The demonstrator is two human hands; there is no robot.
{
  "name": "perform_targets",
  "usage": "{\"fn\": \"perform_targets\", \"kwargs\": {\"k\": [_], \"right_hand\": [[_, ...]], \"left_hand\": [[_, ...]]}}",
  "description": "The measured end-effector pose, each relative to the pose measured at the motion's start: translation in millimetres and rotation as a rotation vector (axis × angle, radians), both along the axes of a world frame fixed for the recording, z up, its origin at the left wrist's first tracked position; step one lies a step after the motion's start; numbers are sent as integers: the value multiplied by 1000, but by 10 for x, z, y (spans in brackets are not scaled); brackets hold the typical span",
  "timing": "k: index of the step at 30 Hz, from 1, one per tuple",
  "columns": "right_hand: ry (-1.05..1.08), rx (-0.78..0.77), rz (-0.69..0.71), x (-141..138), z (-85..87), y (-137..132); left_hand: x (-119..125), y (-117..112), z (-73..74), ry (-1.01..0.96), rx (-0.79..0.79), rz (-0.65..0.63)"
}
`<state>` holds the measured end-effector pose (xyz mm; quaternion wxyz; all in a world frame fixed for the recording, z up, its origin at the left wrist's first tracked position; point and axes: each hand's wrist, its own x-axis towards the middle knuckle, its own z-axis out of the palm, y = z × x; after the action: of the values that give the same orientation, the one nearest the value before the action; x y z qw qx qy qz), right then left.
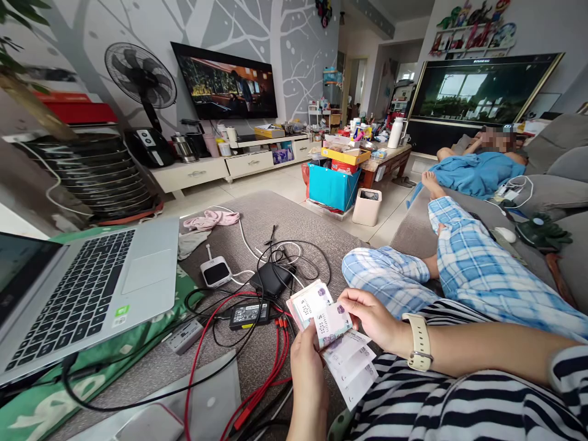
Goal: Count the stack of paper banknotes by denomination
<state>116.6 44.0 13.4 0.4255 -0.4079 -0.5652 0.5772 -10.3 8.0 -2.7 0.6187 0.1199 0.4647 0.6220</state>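
Note:
A fanned stack of purple and pink banknotes [321, 315] is held low in the middle of the view. My left hand [307, 361] grips the stack from below, thumb pressed on the notes. My right hand [372, 315], with a cream watch [419, 343] on its wrist, pinches the top note at its right edge. More notes [351, 367] hang down over my striped shirt. My legs in blue plaid trousers [463, 263] stretch out on the sofa.
An open laptop [87, 288] lies on a green cushion at left. Tangled black and red cables, a power brick [249, 313] and a white charger [215, 271] cover the grey ottoman. Another person lies on the sofa [478, 168] at back right. A blue box [333, 187] and small bin [367, 206] stand on the floor.

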Motion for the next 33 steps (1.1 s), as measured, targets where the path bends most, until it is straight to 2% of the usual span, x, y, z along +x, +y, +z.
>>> {"fn": "perform_targets", "kwargs": {"k": [7,13,19,24,33], "right_hand": [[-5,-24,-3,-7,21,-14],[69,-87,75,-16,28,-24],[-42,-49,-32,-3,-58,24],[-51,-81,-111,21,-157,61],[-77,-47,-119,6,-183,67]], "left_hand": [[3,-5,27,-18,-14,-23],[18,1,12,-68,-26,-15],[18,13,-60,-70,-2,-13],[18,-5,-13,-60,-38,-21],[34,-11,-44,-73,-7,-22]]}}
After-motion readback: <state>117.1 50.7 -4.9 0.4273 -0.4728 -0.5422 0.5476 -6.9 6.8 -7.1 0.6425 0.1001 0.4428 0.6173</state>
